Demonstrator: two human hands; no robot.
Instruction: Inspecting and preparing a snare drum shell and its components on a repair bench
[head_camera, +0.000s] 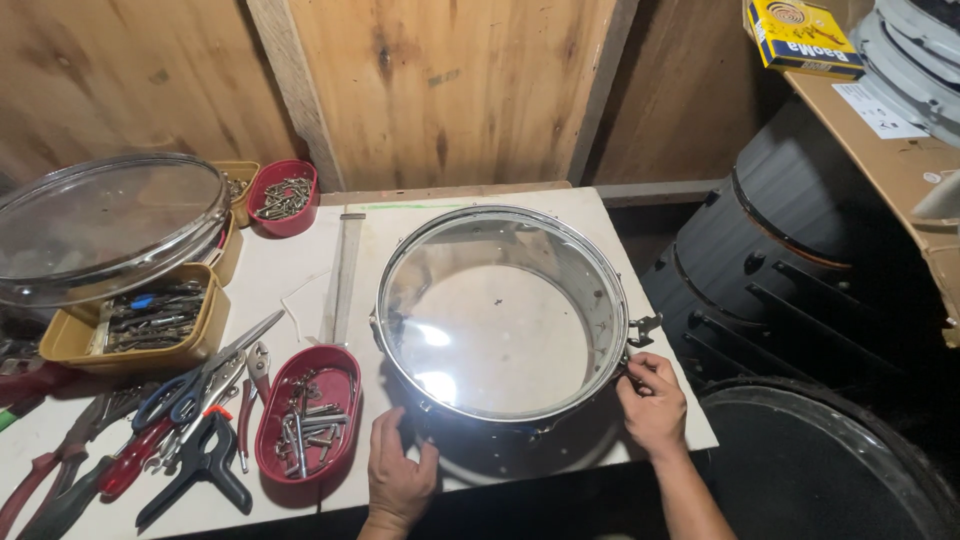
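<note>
drum shell between 2 hands at the front edge

while the drum shell (500, 320) lies flat on the worktop (640, 240), open face up, near the front right corner, both hands sit at its near side. the left hand (398, 475) presses its fingers against the front wall of the shell, loosely spread, holding nothing else. the right hand (652, 400) curls narrow at the right rim, just below a small metal lug (643, 328); whether it pinches anything i cannot tell. being round, the shell has no long axis. the right hand is nearer the lug. a red tray of bolts (308, 410) lies just left of the left hand
</note>
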